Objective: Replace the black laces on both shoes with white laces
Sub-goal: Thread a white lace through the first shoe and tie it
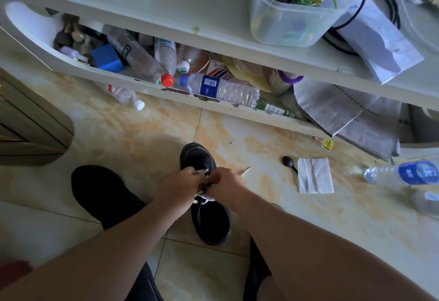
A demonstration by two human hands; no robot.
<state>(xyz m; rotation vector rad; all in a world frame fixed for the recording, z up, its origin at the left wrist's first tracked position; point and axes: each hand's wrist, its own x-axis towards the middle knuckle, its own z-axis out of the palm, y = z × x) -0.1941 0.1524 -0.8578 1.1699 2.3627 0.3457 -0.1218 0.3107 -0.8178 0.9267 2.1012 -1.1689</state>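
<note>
On the tiled floor at left, a second black shoe (104, 193). At centre, a black shoe (209, 205) partly threaded with a white lace (203, 197). Left hand (179, 185) and right hand (224, 183) side by side over it, fingers curled, pinching the lace. Further right, a folded napkin (315, 175) and a water bottle (403, 172).

Left hand (180, 183), right hand (224, 182) — curled, together

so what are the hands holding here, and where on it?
Both the left hand and right hand pinch the white lace over the middle eyelets of the black shoe; exact finger contact is hidden.
</note>
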